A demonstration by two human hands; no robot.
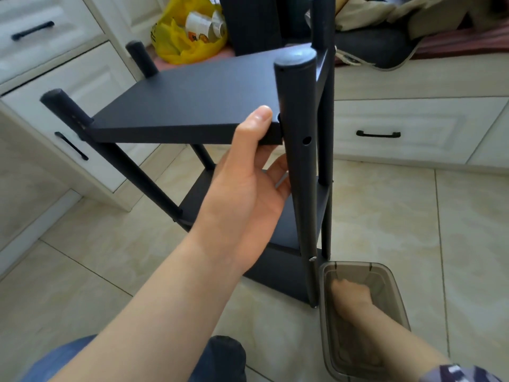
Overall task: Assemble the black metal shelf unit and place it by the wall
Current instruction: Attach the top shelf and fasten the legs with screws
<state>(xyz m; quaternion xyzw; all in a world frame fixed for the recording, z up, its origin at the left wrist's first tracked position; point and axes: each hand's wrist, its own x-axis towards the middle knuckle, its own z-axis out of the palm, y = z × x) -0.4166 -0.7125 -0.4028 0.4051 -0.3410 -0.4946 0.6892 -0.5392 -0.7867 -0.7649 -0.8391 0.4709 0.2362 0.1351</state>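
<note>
The black metal shelf unit (pixel 192 100) stands on the tiled floor in front of me, with several round posts and three flat shelves. My left hand (pixel 248 186) grips the near right corner of the top shelf, thumb on its upper face and fingers underneath, beside the near right post (pixel 298 150). An empty screw hole shows in that post just below the shelf edge. My right hand (pixel 351 296) reaches down into a translucent grey plastic box (pixel 391 285) on the floor by the unit's foot. Its fingers are hidden inside the box.
White cabinets with black handles (pixel 378 134) run along the left and the back. A yellow plastic bag (pixel 190 31) of rubbish lies behind the shelf. Clothes and dark cushions sit on the ledge at the upper right. My knee in jeans (pixel 63 362) is at the bottom.
</note>
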